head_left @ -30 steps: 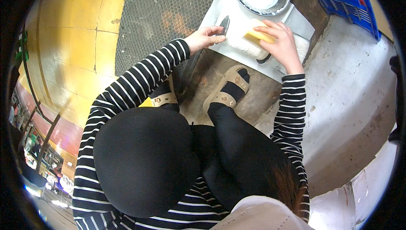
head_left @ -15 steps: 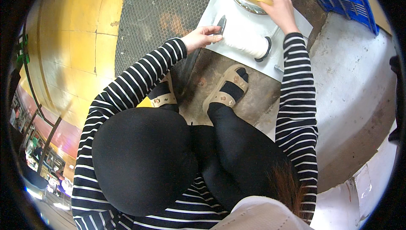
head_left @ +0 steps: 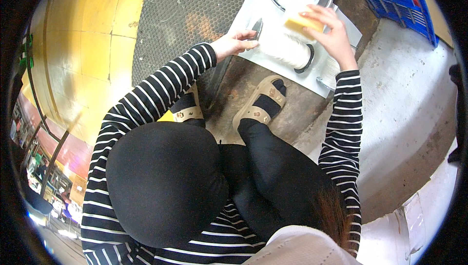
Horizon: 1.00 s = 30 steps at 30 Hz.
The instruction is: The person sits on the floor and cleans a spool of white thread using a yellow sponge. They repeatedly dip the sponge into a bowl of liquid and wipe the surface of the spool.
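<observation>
- Left hand (head_left: pixel 234 44): mine; fingers and thumb closed in a pinch at the dark left end of the spool.
- Right hand (head_left: pixel 331 33): mine; fingers and thumb partly curled, gripping the sponge.
- Sponge (head_left: pixel 301 22): yellow, block-shaped; in my right hand, between bowl and spool, above the spool's far side; whether it touches the spool I cannot tell.
- Spool (head_left: pixel 292 53): wound white, dark ends; lying on its side on the board, just this side of the bowl.
- Bowl (head_left: pixel 273 2): dark-rimmed, white contents; on the board's far part.
- Board (head_left: pixel 245 14): white, flat, beyond my sandals (head_left: pixel 256 113).
- Mat (head_left: pixel 180 31): grey, honeycomb-patterned; left of the board.
- Crate (head_left: pixel 399 2): blue; far right.
</observation>
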{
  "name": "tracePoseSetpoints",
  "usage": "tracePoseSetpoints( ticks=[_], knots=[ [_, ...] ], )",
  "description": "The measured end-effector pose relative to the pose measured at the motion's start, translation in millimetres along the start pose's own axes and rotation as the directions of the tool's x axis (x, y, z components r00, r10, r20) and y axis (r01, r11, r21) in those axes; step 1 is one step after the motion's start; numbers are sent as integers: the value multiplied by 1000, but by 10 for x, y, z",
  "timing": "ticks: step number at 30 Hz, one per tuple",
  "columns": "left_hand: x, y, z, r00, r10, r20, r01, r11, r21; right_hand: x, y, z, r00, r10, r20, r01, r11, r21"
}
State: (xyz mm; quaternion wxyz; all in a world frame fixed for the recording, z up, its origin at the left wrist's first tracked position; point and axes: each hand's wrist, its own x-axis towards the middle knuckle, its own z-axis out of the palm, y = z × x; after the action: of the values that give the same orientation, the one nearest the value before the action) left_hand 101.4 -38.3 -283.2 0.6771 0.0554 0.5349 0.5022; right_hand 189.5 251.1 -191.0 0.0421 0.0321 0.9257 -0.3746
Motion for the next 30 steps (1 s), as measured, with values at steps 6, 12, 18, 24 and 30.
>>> tracePoseSetpoints(
  ticks=[6,12,18,24,30],
  knots=[
    [-4,-25,30,999,-10,-48,8,999,-49,-89,-229,385,999,42,10,-43,991,125],
    [-37,30,16,1000,-24,9,24,999,-40,-308,-266,268,997,-4,81,10,998,-62],
    [-33,15,67,999,2,-53,-5,998,-61,-387,-309,25,988,42,146,-27,994,-103],
    [-24,-5,18,1000,-12,1,12,999,-51,-220,-459,296,998,-12,61,17,996,-83],
    [-29,-7,40,999,25,-30,-25,999,-22,-441,-357,25,984,69,165,-39,983,-181]
  ],
)
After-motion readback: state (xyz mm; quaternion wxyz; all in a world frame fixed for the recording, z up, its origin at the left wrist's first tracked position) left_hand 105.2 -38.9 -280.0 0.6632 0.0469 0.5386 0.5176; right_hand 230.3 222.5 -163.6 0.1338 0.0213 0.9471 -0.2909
